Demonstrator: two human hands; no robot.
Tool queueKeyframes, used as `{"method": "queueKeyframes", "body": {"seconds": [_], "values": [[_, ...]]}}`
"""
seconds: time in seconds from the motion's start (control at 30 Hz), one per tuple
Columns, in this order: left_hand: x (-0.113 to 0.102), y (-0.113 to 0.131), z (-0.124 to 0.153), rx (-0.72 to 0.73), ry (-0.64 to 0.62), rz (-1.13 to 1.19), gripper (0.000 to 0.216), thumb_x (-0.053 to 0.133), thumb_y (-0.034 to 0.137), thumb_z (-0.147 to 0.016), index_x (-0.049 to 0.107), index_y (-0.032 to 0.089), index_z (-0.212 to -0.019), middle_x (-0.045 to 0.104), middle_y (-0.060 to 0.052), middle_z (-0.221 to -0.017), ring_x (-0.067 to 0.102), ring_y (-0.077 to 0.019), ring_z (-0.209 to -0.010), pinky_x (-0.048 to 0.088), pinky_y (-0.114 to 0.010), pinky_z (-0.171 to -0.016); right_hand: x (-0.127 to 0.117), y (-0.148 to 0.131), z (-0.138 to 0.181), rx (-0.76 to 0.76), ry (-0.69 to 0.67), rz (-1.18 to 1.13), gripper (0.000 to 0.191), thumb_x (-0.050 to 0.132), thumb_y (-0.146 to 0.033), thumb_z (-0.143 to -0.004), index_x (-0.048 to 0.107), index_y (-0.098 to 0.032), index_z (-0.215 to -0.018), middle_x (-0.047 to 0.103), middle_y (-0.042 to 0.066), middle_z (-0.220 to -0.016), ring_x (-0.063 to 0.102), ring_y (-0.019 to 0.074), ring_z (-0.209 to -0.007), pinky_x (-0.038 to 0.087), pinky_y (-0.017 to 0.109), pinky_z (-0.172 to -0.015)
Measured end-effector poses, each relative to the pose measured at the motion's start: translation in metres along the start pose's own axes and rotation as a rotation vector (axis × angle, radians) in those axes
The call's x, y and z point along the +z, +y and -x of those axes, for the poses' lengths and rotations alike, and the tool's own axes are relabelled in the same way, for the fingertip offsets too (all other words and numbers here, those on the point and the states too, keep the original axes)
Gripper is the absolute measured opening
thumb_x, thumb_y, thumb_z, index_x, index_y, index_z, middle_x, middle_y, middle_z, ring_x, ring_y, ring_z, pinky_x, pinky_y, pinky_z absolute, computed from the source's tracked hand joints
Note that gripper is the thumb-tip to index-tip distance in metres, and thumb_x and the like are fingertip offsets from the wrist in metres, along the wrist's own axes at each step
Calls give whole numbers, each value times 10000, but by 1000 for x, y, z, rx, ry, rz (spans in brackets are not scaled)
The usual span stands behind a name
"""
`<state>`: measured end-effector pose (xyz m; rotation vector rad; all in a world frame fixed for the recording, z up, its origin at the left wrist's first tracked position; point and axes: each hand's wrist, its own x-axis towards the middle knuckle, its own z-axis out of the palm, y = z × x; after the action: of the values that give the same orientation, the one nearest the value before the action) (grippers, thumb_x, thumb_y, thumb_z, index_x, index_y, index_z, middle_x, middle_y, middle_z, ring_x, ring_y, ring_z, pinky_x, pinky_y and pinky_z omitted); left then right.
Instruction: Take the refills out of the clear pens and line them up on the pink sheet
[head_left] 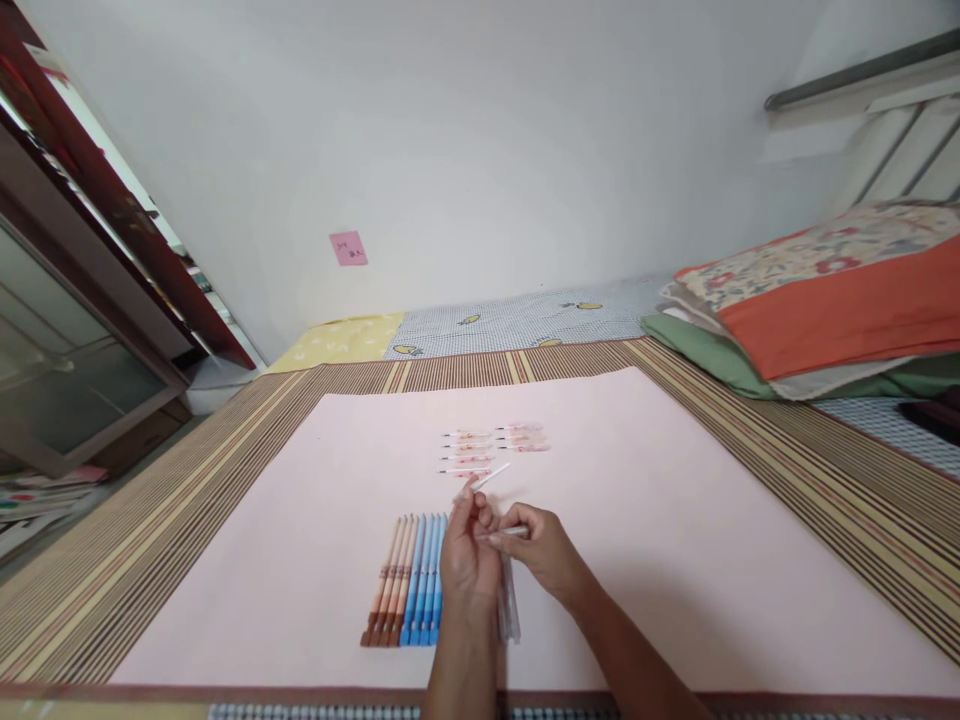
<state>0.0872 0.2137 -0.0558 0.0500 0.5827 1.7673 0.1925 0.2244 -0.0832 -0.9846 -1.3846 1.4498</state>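
My left hand (469,562) is turned palm up over the pink sheet, its fingers closed on a thin white stick (495,474) that points up and to the right. Close beside it, my right hand (546,548) pinches a slim whitish rod (516,531) near the left palm. Blue pens (421,590) and brown-and-peach pens (386,590) lie side by side left of my left wrist, which may hide more of them. Between my forearms lie clear or greyish strips (509,605). Beyond the hands are several slim dark-tipped pieces (465,459) with white shafts and pinkish ends, in two columns.
The large pink sheet (270,560) lies on a striped mat (97,560). Folded orange and floral bedding (832,290) is piled at the right. A pink note (349,248) sticks to the white wall behind. At the left stands a glass-panelled cabinet (52,340).
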Motion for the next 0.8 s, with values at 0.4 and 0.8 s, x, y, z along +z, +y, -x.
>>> {"method": "queueKeyframes", "body": {"seconds": [0.4, 0.8], "values": [[-4, -8, -1, -211, -35, -114, 269, 856, 212, -705, 612, 109, -750, 589, 3, -655, 294, 19, -392, 188, -100, -338, -40, -50, 3, -644, 299, 680, 189, 538, -269, -969, 671, -236, -1100, 700, 86, -1093, 604, 249, -1075, 438, 395, -916], [-6, -8, -4, -233, 40, -77, 192, 821, 152, -731, 637, 99, -743, 578, 5, -628, 323, 15, -378, 210, -97, -322, -66, -35, -3, -548, 158, 1052, 259, 399, -182, -1004, 656, -214, -993, 712, 67, -909, 615, 221, -865, 386, 365, -812]]}}
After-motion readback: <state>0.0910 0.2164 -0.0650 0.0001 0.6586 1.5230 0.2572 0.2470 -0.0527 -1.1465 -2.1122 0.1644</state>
